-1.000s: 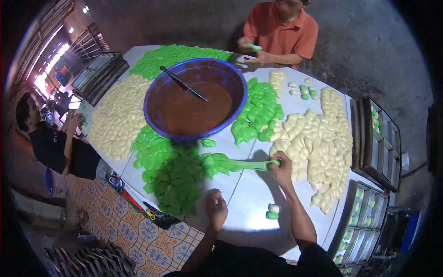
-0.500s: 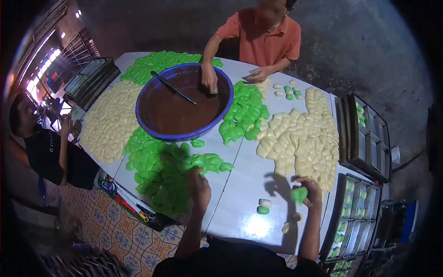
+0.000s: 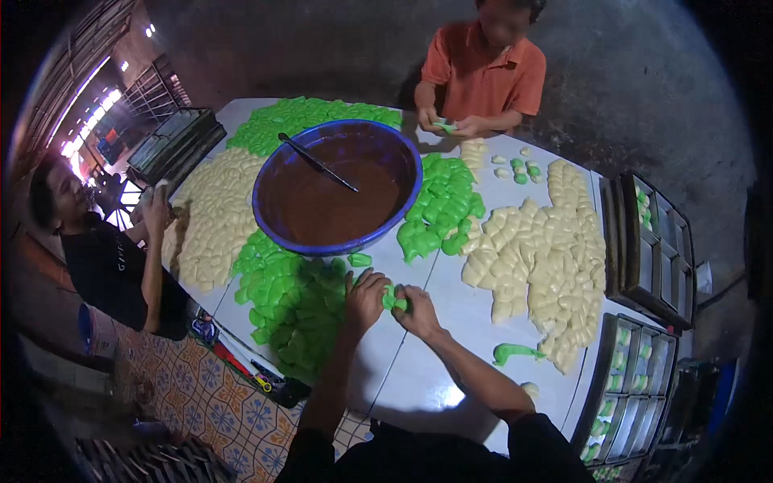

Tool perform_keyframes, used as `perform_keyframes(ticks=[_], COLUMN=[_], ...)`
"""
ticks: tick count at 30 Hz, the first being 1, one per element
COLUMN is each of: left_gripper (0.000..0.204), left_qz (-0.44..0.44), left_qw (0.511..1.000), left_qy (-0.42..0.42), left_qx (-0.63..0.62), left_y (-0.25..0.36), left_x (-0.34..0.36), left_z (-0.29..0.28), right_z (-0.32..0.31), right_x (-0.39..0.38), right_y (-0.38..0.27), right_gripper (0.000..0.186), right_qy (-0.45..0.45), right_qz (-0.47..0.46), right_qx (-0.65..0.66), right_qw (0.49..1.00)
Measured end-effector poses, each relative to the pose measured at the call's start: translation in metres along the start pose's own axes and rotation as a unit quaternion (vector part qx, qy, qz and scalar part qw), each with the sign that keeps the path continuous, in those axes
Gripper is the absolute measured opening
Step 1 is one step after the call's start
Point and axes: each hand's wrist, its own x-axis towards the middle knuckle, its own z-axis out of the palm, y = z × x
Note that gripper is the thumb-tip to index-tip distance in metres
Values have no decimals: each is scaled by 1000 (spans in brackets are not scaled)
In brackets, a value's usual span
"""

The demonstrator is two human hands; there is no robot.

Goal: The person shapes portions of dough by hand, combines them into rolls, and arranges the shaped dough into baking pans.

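My left hand (image 3: pixel 368 299) and my right hand (image 3: pixel 417 312) meet over the middle of the white table (image 3: pixel 407 366). Both close their fingers on a small piece of green dough (image 3: pixel 392 299) between them. Below my left hand spreads a shaded pile of green dough pieces (image 3: pixel 270 278). A stretched strip of green dough (image 3: pixel 514 352) lies to the right, at the near edge of the cream dough pieces (image 3: pixel 555 253). Just beyond my hands stands a blue-rimmed basin (image 3: pixel 342 245) of brown filling (image 3: pixel 322 205), with a dark long-handled utensil (image 3: pixel 318 163) across it.
Opposite me, a person in an orange shirt (image 3: pixel 487 84) holds green dough. Another in black (image 3: pixel 121 262) stands at the left. Metal tray racks (image 3: pixel 628 386) with green and cream pieces line the right side. Stacked trays (image 3: pixel 177 145) sit at the far left corner.
My right hand has moved left to meet my left hand. A green strip now lies on the right. The person opposite has drawn a hand out of the basin.
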Motion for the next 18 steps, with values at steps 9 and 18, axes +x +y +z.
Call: perform_keyframes(ticks=[9, 18], left_gripper=[10, 9], left_qz=[-250, -161], left_qw=[935, 924], left_qy=[125, 151], left_qx=[-221, -313], left_y=[-31, -39], left_x=[5, 6], left_z=[22, 4], right_z=[-161, -65], right_x=[-70, 5], right_y=[-27, -43], right_gripper=[19, 44], right_qy=[-164, 13], right_qz=[136, 3], right_qx=[712, -113], right_qw=[670, 993])
